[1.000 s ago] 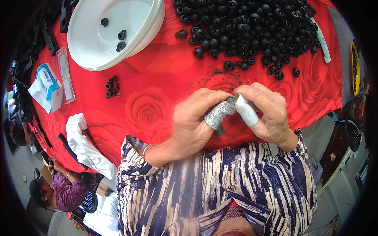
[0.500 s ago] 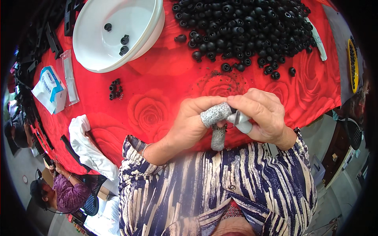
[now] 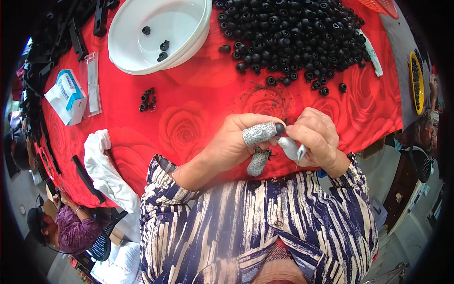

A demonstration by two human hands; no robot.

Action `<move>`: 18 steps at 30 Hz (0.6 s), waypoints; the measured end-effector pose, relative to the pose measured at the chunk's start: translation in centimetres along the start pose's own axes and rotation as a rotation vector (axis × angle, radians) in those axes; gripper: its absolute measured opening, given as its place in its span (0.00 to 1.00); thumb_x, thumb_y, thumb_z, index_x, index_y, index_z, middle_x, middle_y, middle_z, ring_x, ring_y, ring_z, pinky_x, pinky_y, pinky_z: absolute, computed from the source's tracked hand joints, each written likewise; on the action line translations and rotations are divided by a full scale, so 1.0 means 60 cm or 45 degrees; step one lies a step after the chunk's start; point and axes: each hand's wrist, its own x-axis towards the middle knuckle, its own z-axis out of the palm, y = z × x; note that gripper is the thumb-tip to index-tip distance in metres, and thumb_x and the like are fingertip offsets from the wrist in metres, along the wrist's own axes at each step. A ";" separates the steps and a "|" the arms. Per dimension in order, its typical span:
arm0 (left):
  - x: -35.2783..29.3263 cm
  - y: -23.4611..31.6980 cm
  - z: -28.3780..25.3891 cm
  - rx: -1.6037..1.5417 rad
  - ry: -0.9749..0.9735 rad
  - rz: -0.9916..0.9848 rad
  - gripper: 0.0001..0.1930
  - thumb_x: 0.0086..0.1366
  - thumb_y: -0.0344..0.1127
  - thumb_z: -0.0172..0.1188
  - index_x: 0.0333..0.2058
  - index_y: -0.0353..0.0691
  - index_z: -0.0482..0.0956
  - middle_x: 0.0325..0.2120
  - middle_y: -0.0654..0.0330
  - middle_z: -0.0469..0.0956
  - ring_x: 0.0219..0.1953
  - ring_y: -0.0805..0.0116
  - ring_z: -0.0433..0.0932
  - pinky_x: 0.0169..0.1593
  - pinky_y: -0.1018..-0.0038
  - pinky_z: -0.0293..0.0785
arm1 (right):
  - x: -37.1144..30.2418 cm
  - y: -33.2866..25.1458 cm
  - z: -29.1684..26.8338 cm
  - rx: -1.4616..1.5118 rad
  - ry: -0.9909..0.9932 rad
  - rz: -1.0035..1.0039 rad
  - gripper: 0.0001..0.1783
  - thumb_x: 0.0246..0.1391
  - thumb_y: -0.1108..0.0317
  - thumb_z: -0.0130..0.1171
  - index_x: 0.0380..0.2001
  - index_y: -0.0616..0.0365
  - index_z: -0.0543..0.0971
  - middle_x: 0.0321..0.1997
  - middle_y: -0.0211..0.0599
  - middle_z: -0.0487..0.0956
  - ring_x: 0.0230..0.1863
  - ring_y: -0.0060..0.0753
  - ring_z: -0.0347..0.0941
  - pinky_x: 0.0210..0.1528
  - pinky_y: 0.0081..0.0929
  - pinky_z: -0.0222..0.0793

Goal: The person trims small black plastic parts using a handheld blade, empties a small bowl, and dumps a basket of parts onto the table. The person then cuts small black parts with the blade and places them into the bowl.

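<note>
Black part: small round rubber-like piece [image 3: 280, 128], dark and glossy, pinched at the fingertip of the left hand [image 3: 236, 144], just above the worktop edge.
Left hand: closed in a pinch on the piece; grey knitted sleeves on two fingers [image 3: 259, 134].
Right hand [image 3: 317, 137]: curled shut around a slim silver-grey tool [image 3: 291, 147], its end close beside the piece.
Worktop [image 3: 189, 118]: red cloth with rose print.
Pile: many like black pieces [image 3: 293, 38] heaped at the far side, well apart.
Bowl: white [image 3: 142, 57], a few pieces inside.
Hard to tell: the piece's shape is mostly hidden by the fingers; the tool's tip is unclear.
</note>
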 end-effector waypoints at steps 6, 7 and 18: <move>0.002 -0.002 -0.004 0.020 -0.049 0.022 0.12 0.61 0.31 0.57 0.42 0.34 0.77 0.33 0.61 0.78 0.32 0.78 0.75 0.35 0.84 0.72 | 0.005 -0.004 -0.002 0.039 -0.014 0.056 0.20 0.35 0.76 0.66 0.37 0.65 0.74 0.22 0.33 0.71 0.16 0.28 0.65 0.15 0.24 0.59; 0.002 -0.001 -0.001 0.085 0.009 0.040 0.12 0.60 0.31 0.57 0.42 0.34 0.77 0.34 0.61 0.78 0.32 0.78 0.75 0.34 0.84 0.72 | 0.004 -0.003 -0.003 0.036 -0.017 0.057 0.20 0.35 0.76 0.66 0.36 0.65 0.74 0.22 0.34 0.71 0.16 0.28 0.65 0.15 0.24 0.59; -0.002 0.012 0.003 0.098 -0.049 0.043 0.11 0.60 0.28 0.58 0.41 0.32 0.77 0.33 0.58 0.78 0.31 0.76 0.75 0.29 0.80 0.74 | 0.010 -0.025 -0.007 -0.046 0.011 0.158 0.20 0.34 0.77 0.65 0.36 0.66 0.74 0.23 0.37 0.73 0.18 0.31 0.69 0.17 0.25 0.63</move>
